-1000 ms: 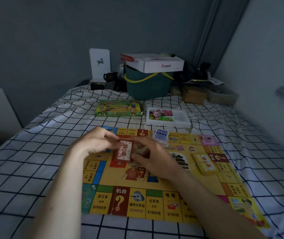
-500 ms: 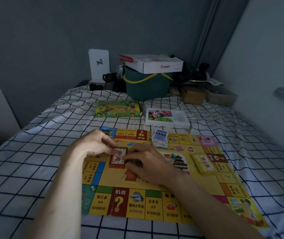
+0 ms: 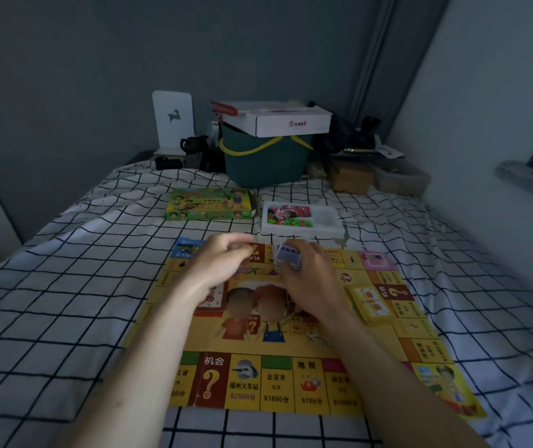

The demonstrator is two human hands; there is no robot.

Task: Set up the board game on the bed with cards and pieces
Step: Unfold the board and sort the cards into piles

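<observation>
The yellow game board (image 3: 291, 347) lies flat on the checked bed sheet. My right hand (image 3: 310, 282) grips a stack of blue-backed cards (image 3: 288, 256) near the board's far edge. My left hand (image 3: 223, 263) hovers just left of that stack, blurred, its fingers loosely curled with nothing seen in them. A red card stack (image 3: 212, 297) lies on the board, partly hidden by my left wrist. On the board's right side sits a yellow card stack (image 3: 370, 303).
Beyond the board stand a white tray (image 3: 333, 221) with small coloured pieces and the green game box (image 3: 208, 205). A green basket (image 3: 265, 160) with a white carton on it, a brown box and clutter line the bed's head. A wall runs along the right.
Both hands let go of the red cards, which now lie on the board, and moved forward. My right hand has taken hold of the blue-backed stack.
</observation>
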